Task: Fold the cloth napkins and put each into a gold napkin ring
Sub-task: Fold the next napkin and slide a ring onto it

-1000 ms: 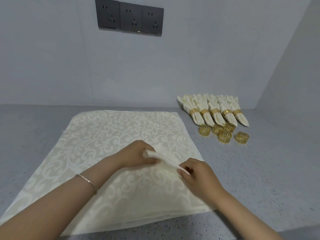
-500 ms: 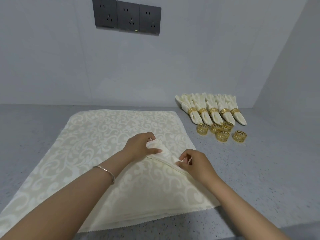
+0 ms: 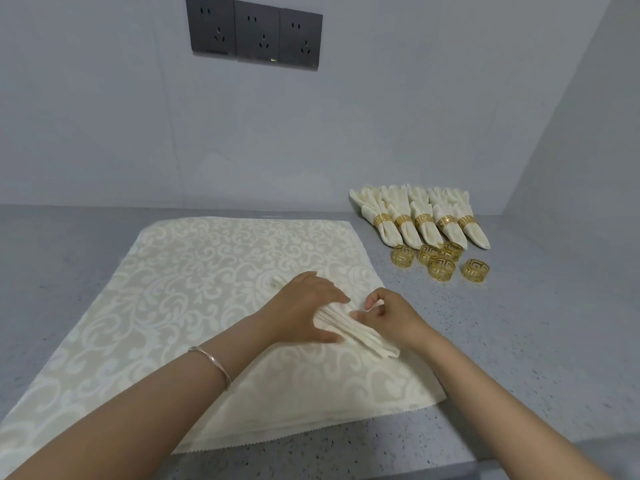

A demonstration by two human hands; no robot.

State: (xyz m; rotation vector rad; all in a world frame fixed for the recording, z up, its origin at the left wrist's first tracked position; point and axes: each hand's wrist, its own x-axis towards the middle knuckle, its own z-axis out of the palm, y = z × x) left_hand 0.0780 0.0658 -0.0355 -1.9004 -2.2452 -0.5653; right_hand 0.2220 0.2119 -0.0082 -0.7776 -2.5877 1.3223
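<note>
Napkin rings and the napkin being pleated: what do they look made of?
The loose napkin rings: shiny gold with an openwork key pattern, probably metal, possibly plated. The pleated napkin: matte cream woven cloth, which bunches into soft folds.

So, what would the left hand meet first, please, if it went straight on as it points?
Probably the right hand, close ahead of the left hand, over the pleated napkin.
</note>
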